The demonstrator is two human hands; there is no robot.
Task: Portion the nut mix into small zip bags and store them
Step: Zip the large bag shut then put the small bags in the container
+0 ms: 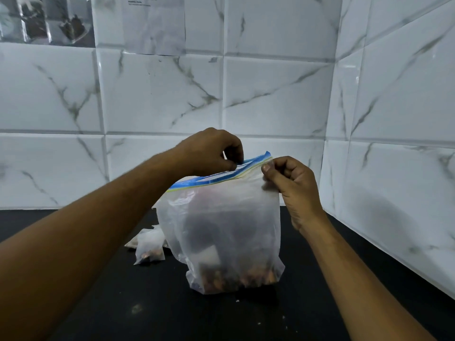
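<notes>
Head view: both my bare forearms reach in from the lower corners and meet at the top of one bag, in a tiled corner.
Large zip bag: cloudy plastic, upright, its bottom resting on the black surface, roughly in the middle of the view.
Zip strip: blue with a yellow-green edge, running along the bag's top and rising toward the right; I cannot tell if it is sealed.
Left hand: fingers curled down from above, thumb and fingertips pinching the zip strip partway along its length.
Right hand: fingers curled, thumb and forefinger pinching the bag's upper right corner just under the strip.
Nut mix: a brown layer at the bottom of the large bag; darker shapes above it are too clouded to name.
Small zip bags: on the surface just left of the large bag, the nearest with nuts showing at its bottom, the others partly hidden.
Wall tiles: white marble-veined, behind and to the right.
Paper sheet: fixed to the tiles at upper left, print too small to read.
</notes>
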